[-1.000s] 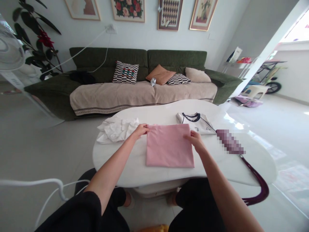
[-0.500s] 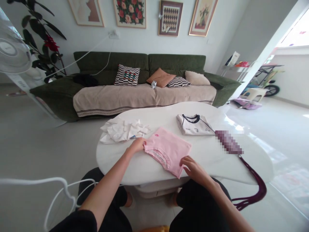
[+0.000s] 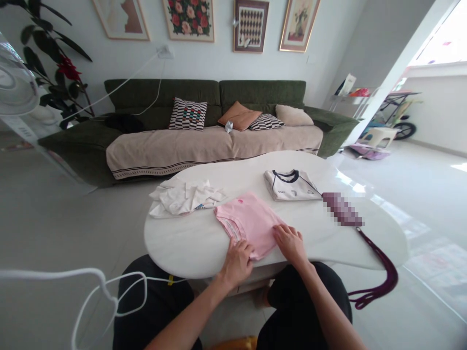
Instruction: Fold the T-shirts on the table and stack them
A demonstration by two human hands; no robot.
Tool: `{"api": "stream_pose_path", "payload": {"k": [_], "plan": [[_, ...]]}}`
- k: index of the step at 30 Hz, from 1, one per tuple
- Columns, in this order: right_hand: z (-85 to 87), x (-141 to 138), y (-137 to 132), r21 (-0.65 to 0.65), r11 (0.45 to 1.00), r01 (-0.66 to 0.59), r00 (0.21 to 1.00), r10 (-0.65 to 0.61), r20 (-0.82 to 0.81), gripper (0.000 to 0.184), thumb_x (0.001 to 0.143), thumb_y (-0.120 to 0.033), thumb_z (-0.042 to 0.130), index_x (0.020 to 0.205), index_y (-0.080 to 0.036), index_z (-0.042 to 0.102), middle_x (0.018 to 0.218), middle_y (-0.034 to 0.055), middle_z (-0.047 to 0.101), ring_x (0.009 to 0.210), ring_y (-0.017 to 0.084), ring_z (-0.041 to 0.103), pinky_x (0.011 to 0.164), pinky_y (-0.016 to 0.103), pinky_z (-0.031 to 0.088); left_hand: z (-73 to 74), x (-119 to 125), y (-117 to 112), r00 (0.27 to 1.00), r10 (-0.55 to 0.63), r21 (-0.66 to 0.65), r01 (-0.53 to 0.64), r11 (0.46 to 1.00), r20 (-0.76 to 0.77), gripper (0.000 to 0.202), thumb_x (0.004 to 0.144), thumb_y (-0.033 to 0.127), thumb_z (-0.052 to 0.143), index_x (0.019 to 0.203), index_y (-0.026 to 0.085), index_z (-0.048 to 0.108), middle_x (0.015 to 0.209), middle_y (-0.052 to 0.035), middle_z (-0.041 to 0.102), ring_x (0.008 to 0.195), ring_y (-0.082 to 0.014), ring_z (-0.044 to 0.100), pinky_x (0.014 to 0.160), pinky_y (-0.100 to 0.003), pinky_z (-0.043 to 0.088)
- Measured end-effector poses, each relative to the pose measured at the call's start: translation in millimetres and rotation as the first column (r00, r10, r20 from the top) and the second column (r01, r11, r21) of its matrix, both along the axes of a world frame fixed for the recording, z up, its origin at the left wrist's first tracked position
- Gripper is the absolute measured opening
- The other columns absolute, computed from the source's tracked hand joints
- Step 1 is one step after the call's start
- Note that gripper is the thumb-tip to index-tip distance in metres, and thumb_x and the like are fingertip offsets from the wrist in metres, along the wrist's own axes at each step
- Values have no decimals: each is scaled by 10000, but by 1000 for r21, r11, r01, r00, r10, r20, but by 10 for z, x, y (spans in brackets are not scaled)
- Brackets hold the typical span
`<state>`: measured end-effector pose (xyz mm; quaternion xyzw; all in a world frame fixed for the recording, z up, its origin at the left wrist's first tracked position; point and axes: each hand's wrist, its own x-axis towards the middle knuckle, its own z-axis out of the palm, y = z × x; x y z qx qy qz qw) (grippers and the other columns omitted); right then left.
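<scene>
A folded pink T-shirt [image 3: 251, 214] lies on the white table in front of me, its round neckline turned toward the lower left. My left hand [image 3: 237, 260] is at the shirt's near edge, thumb and fingers closed on the cloth below the neckline. On the right edge of the shirt rests my right hand [image 3: 290, 244], its fingers extended over the fabric; its thumb is hard to see. To the left is a crumpled white garment [image 3: 182, 197]. Behind and to the right lies a neatly folded white shirt [image 3: 294, 187] with a dark collar.
A blurred-out purple item with a dark cord [image 3: 383, 265] hangs over the right side of the rounded table [image 3: 175, 248]. A white cable [image 3: 102, 282] loops at lower left. Beyond the table stands a green sofa [image 3: 262, 95] with cushions; a fan [image 3: 18, 87] is at far left.
My left hand has let go of the shirt's left corner and moved right and nearer, to its near edge. My right hand now lies on the right edge. The view has shifted slightly.
</scene>
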<state>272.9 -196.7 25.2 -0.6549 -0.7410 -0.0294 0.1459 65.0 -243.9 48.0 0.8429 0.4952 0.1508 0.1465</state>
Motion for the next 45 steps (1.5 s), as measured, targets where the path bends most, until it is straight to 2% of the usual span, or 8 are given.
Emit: {"api": "stream_pose_path", "payload": {"k": [5, 8, 11, 15, 21, 26, 30, 45], "plan": [[35, -365, -696, 52, 974, -220, 968, 225, -112, 302, 835, -236, 411, 1111, -253, 534, 1056, 94, 583, 907, 239, 515, 781, 391, 414, 81, -654, 200, 983, 177, 10, -177, 984, -46, 439, 721, 21, 354, 1032, 244, 570, 1102, -37, 594, 1138, -191, 444, 1054, -509, 44], [119, -465, -755, -8, 914, -406, 867, 382, -320, 306, 849, -231, 381, 1116, -259, 527, 1041, 63, 591, 909, 195, 546, 772, 322, 446, 71, -710, 217, 964, 259, 67, -254, 965, -65, 461, 755, 36, 324, 1101, 229, 561, 1137, -59, 584, 1219, -211, 367, 1050, -526, 51], [189, -216, -312, -7, 963, -269, 904, 250, -346, 273, 863, -240, 346, 983, -229, 591, 956, 45, 619, 824, 152, 580, 720, 256, 450, -27, -516, 127, 976, 214, 114, -208, 972, -45, 414, 822, 143, 346, 1198, 209, 505, 1270, -71, 492, 1256, -203, 314, 1068, -460, 107], [209, 387, 604, 50, 984, 170, 985, -170, 1, 291, 858, -192, 335, 952, -186, 611, 950, 79, 619, 832, 168, 565, 626, 247, 410, -197, -342, 55, 983, 180, 64, -177, 982, -34, 457, 856, 338, 392, 1306, 255, 385, 1400, -56, 329, 1300, -235, 226, 1051, -475, 163], [119, 815, 1345, 78, 976, 203, 963, -213, 163, 345, 820, -60, 314, 1039, -138, 569, 1024, 142, 585, 1011, 233, 488, 693, 307, 383, -112, -679, 180, 992, 104, -82, -109, 991, -66, 500, 813, 304, 450, 1307, 297, 375, 1419, -30, 294, 1316, -217, 194, 1058, -483, 124], [19, 907, 1592, 68, 983, 168, 949, -180, 257, 325, 827, -57, 319, 1040, -126, 554, 974, 159, 597, 965, 245, 519, 733, 354, 372, 58, -1014, 235, 979, 109, -239, -150, 959, -174, 555, 751, 170, 451, 1269, 363, 410, 1411, 15, 304, 1325, -225, 168, 1029, -561, 96], [-17, 990, 1695, 48, 987, 152, 939, -159, 305, 331, 834, -61, 321, 1074, -143, 534, 935, 142, 613, 874, 235, 565, 730, 364, 364, 54, -1160, 240, 938, 228, -200, -283, 938, -261, 624, 734, 45, 338, 1248, 387, 430, 1408, 41, 301, 1328, -217, 156, 996, -613, 91], [43, 986, 1689, 48, 996, 75, 914, -88, 395, 304, 828, -58, 316, 1016, -129, 545, 895, 134, 619, 831, 236, 574, 700, 342, 364, -75, -1135, 177, 924, 330, -169, -362, 917, -192, 625, 711, 54, 314, 1259, 337, 421, 1426, 44, 258, 1331, -196, 148, 991, -595, 164]]}}
